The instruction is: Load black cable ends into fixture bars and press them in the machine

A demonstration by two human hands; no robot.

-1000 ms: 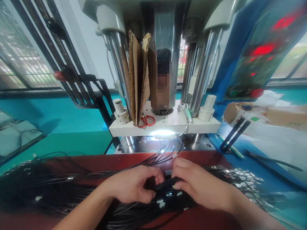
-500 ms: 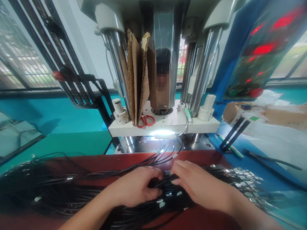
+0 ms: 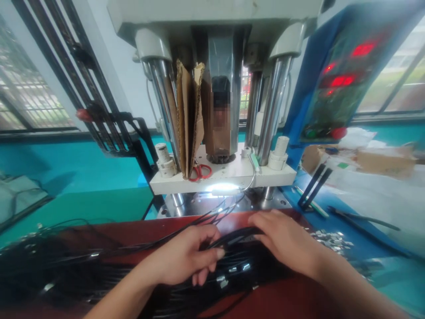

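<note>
My left hand is closed around a bundle of thin black cables, thumb on top. To the right, my right hand has its fingers curled over the same bundle, which bows up slightly between the two hands. Below them a thick pile of black cables lies across the red-brown board. Small silvery metal connectors show among the cables under my hands. Beyond my right wrist lie many more connectors. Several other cables run from the press up front toward the pile.
The press's white plate stands ahead, a bright lamp under its front edge. Red-handled scissors and folded cardboard rest on it. A black-handled tool lies at right, below a control box with red displays.
My hands have moved apart, the right one shifting right. More of the cable bundle now shows between them. The camera view has shifted slightly.
</note>
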